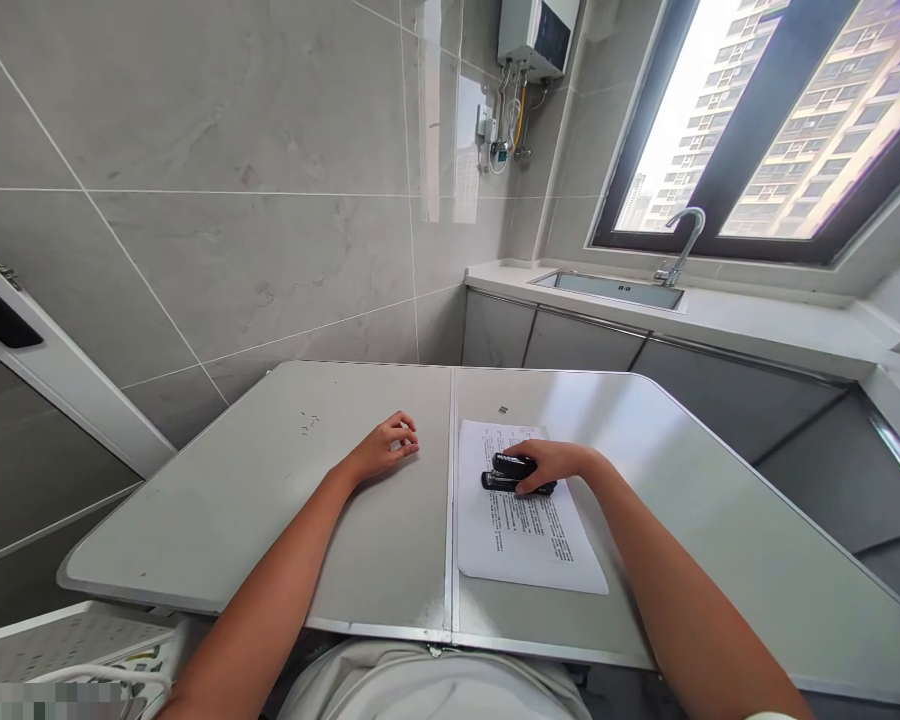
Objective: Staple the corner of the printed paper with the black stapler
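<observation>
Printed paper sheets [525,565] lie on the right half of the folding table, just right of its centre seam. On top of them rests a black stapler [499,481], lying on its side. My right hand [551,462] is wrapped around the stapler, with fingers over its upper arm and the thumb along the near one. My left hand [390,447] lies on the table left of the seam, apart from the paper. Its fingers are loosely curled and spaced, with nothing in them. Beyond the paper's far edge sits a small dark piece [503,409], perhaps a strip of staples.
Several tiny staples [310,423] are scattered on the left half of the table [195,520]. A counter with a sink [619,288] and faucet [686,245] runs along the window. A white basket-like rack [67,650] stands at the lower left.
</observation>
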The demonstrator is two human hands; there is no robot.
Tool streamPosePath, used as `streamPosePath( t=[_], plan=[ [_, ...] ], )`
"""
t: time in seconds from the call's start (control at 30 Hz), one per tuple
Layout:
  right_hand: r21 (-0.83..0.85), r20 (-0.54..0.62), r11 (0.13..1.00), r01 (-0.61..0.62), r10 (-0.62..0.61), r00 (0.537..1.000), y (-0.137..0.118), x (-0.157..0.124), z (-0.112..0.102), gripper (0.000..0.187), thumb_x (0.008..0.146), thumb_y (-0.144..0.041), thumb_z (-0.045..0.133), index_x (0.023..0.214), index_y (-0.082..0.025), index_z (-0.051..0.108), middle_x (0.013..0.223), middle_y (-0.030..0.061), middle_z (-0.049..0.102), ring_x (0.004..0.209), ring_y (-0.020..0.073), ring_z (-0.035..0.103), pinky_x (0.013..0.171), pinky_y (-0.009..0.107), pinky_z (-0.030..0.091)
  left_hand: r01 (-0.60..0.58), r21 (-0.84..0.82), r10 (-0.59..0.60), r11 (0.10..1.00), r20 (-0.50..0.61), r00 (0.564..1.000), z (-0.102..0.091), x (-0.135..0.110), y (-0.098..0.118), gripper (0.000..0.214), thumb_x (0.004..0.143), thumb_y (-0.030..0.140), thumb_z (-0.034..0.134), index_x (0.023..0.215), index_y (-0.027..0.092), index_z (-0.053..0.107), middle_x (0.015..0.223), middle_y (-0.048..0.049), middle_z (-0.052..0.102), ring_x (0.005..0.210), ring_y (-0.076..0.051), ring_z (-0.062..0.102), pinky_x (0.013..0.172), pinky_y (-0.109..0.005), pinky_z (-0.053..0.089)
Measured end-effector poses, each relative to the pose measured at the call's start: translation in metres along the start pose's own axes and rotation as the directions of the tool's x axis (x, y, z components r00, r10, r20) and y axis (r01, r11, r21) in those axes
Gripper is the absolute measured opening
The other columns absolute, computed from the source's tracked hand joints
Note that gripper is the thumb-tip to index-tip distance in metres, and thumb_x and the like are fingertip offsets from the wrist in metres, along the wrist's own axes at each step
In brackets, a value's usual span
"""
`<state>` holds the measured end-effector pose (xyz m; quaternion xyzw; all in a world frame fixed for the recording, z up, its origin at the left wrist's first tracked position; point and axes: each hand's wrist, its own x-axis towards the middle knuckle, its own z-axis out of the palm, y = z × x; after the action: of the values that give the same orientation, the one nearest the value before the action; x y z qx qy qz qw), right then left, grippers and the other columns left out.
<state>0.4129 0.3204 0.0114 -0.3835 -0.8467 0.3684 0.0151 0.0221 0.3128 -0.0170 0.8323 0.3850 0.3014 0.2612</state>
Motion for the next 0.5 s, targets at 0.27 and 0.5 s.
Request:
streamPosePath(
  t=[0.27,0.5],
  plan=[
    [0.187,-0.072,0.980,0.068,-0.055,0.996,0.027,-0.003,-0.008,0.053,0.083,-0.070,0.064,0.095,-0.019,0.071,0.089,0.0048,0.069,0.081,0.0204,0.061,0.071,0.030,0.048,0.018,0.042,-0.018,0.999,-0.004,1.000,-0.001,0.000,-0.002,0.030,0.097,0.045,0.060,0.088,0.020,0.073,0.117,-0.0073,0.059,0.080,-0.014,0.063,0.081,-0.033,0.053],
    [0.091,-0.834,0.981,-0.173,0.170,0.525,0.058,0.044,0.022,0.042,0.087,-0.058,0.053,0.065,-0.022,0.053,0.062,0.0012,0.058,0.060,0.0169,0.049,0.062,0.031,0.037,0.223,0.381,-0.162,0.897,-0.185,0.969,0.001,0.001,-0.030,0.024,0.095,0.032,0.061,0.114,0.026,0.074,0.138,-0.0098,0.060,0.127,-0.030,0.054,0.109,-0.050,0.043]
  ],
)
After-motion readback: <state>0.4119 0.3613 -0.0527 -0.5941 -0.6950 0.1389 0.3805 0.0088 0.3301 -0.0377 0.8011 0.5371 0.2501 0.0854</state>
